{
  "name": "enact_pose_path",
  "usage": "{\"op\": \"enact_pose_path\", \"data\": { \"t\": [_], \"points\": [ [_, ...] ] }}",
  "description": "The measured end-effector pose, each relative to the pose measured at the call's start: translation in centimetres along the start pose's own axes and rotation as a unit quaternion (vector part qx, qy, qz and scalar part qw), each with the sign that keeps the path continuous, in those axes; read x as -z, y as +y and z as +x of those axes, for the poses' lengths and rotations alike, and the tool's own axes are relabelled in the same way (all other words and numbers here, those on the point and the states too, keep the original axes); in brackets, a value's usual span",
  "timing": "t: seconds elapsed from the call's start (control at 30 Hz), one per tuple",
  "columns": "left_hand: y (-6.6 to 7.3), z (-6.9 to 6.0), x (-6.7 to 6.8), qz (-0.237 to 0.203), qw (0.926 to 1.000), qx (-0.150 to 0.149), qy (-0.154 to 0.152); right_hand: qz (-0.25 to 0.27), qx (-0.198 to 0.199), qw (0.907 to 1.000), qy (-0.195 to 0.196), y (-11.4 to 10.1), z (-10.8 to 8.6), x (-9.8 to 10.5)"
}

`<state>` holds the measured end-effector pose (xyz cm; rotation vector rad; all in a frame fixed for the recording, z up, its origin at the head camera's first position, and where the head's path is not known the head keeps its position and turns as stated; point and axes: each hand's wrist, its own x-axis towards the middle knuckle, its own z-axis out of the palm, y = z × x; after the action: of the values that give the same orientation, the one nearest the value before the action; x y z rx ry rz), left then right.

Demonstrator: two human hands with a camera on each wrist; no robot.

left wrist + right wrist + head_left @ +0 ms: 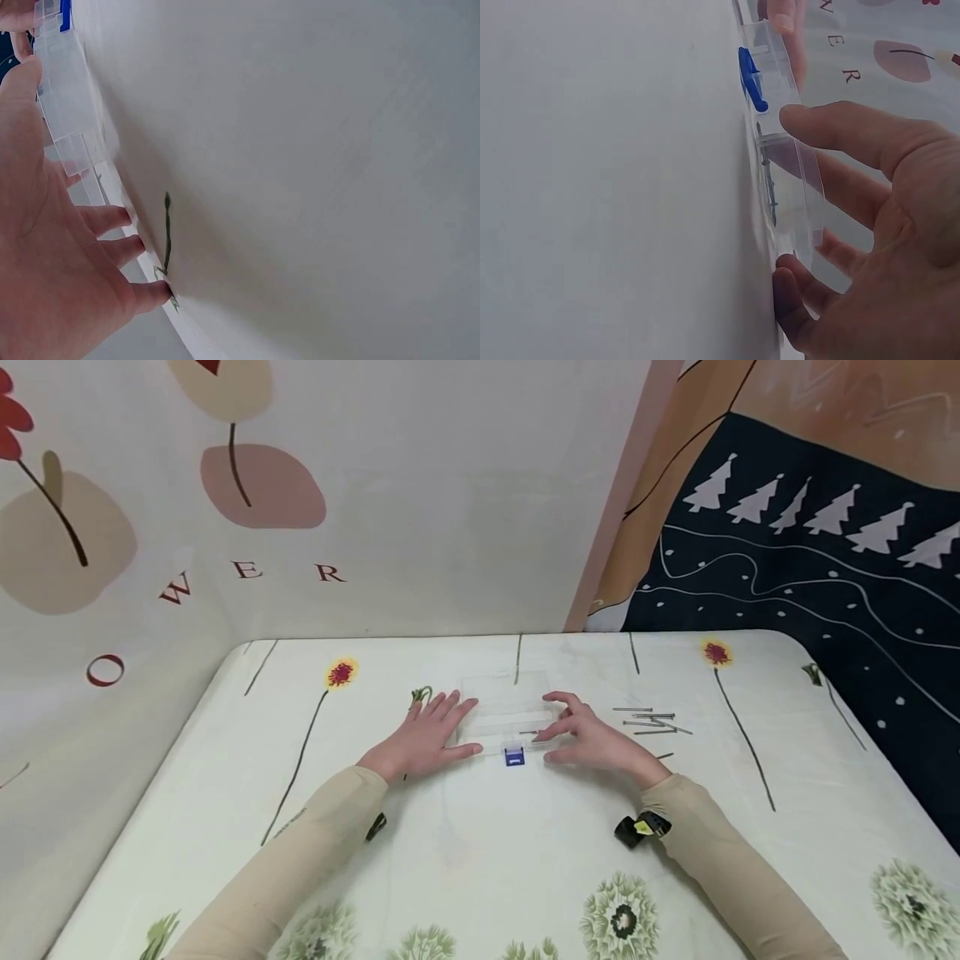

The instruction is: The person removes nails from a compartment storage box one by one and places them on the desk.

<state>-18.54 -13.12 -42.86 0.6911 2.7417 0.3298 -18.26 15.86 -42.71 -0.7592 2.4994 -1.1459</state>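
A clear plastic box with a blue latch on its near side lies flat on the table; how its lid stands is hard to make out. My left hand is at the box's left end, fingers spread and nearly straight, thumb at the near left corner. Around the right end is my right hand, fingers loosely bent and apart. In the right wrist view its thumb is by the upper edge of the box, with other fingers behind and at the corner. Nails show through the clear wall.
Several loose nails lie on the flower-patterned table cover, right of my right hand. One more nail is nearer to my right wrist. Printed cloth hangs behind the table's far edge.
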Motion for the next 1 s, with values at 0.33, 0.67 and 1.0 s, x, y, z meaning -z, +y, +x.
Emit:
{"op": "enact_pose_path", "data": {
  "t": [0.33, 0.67, 1.0],
  "points": [
    [-0.2, 0.0, 0.0, -0.005, 1.0, -0.005, 0.003, -0.027, 0.008, 0.9993, 0.027, -0.5, 0.7, -1.1],
    [-0.2, 0.0, 0.2, -0.003, 1.0, -0.004, 0.002, -0.063, -0.011, 0.9977, 0.021, -1.0, 0.8, -1.4],
    [-0.2, 0.2, 0.2, -0.001, 1.0, -0.004, 0.003, -0.109, -0.015, 0.9939, 0.005, -1.2, 0.7, -1.6]
  ]
}}
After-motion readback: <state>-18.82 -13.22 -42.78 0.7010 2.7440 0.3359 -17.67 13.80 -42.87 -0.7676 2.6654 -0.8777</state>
